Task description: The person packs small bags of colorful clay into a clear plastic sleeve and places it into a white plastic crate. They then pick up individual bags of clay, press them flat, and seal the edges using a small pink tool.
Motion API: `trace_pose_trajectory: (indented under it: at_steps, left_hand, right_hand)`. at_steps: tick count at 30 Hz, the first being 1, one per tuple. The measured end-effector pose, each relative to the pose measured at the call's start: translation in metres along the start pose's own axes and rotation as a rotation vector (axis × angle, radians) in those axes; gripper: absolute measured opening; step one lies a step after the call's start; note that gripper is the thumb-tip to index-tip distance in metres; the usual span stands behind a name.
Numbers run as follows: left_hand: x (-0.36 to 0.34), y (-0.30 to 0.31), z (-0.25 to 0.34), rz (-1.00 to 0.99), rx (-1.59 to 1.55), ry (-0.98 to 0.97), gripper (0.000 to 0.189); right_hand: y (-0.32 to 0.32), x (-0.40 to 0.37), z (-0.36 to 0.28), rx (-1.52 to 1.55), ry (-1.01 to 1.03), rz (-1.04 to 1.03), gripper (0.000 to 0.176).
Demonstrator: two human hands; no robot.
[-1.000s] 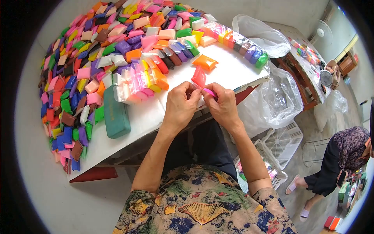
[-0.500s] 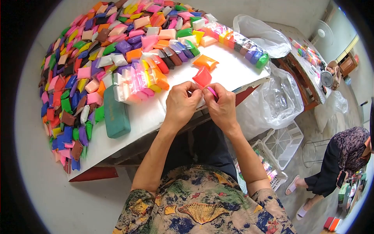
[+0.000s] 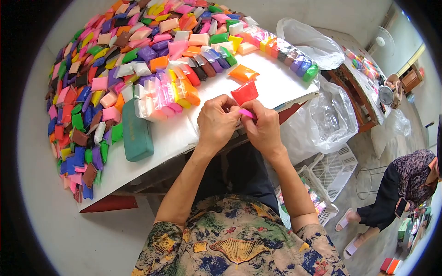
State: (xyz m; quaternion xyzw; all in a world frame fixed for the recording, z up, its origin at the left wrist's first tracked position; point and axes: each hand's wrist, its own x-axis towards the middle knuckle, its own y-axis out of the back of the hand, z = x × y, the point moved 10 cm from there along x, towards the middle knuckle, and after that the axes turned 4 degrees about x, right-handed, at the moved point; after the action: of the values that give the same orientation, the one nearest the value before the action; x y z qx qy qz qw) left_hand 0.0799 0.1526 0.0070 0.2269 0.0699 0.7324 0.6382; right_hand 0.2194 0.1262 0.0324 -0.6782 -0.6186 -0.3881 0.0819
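Observation:
My left hand (image 3: 218,123) and my right hand (image 3: 262,129) meet at the table's front edge, fingertips pinched close together. A small bright pink piece (image 3: 247,113) shows at my right fingertips. What my left fingers pinch is hidden. Just beyond my fingers lies a red packet (image 3: 245,92), with an orange packet (image 3: 243,73) behind it. To the left, a row of clear-wrapped pink packets (image 3: 159,99) stands beside a teal case (image 3: 137,133). A large heap of coloured packets (image 3: 99,83) covers the table's left part.
A wrapped row of coloured packets (image 3: 281,51) lies at the table's right. Clear plastic bags (image 3: 327,115) hang beside it. White baskets (image 3: 334,172) stand on the floor. Another person (image 3: 396,193) with a phone is at the right, near a stool and a second table (image 3: 357,69).
The red packet now shows more fully and sits tilted differently beyond my fingers. The pink piece has shifted slightly left and down. The other person's arm and feet have moved a little.

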Motion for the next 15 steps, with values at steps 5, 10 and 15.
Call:
trace_pose_trajectory:
  at_steps: [5, 10, 15]
  left_hand:
    - [0.005, -0.005, -0.007, -0.086, -0.114, 0.028, 0.012]
    - [0.007, -0.007, -0.005, -0.221, -0.275, 0.050, 0.010]
    - [0.006, -0.010, -0.005, -0.303, -0.288, 0.081, 0.010]
  right_hand:
    - [0.001, 0.001, 0.005, 0.062, -0.080, 0.007, 0.009]
    - [0.001, 0.002, 0.014, 0.120, -0.165, 0.001, 0.010]
    - [0.001, 0.003, 0.016, 0.132, -0.192, -0.006, 0.011]
